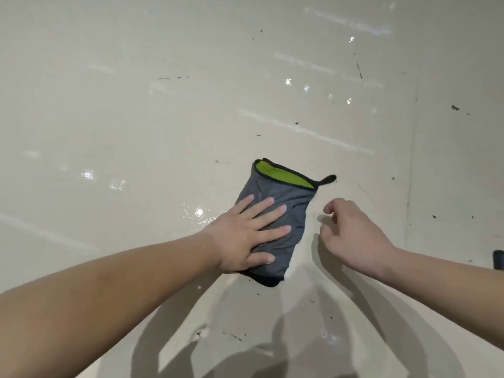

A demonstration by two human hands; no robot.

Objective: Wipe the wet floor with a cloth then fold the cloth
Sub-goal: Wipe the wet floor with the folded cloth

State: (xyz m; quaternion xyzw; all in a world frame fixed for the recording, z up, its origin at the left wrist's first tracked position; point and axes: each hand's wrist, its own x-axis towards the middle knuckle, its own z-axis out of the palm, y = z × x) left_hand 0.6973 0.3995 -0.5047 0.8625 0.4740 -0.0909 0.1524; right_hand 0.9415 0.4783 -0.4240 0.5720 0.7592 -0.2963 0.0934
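My left hand [245, 236] presses flat, fingers spread, on the folded cloth [281, 214]; its long axis runs away from me, loop [327, 180] at the far end. My right hand [351, 236] hangs loosely curled, holding nothing.

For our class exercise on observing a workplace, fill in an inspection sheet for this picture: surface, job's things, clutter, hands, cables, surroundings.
Surface: glossy cream floor, wet glints left of the cloth, dark specks scattered.
Job's things: folded grey cloth with lime-green lining, black trim and a loop tab, lying on the floor.
Clutter: dark object cut off at the right edge; cannot tell what it is.
Hands: left hand flat, fingers straight, pressing the cloth; right hand beside the cloth, fingers loosely curled, holding nothing.
Cables: nothing seen.
Surroundings: arm shadows on the floor.
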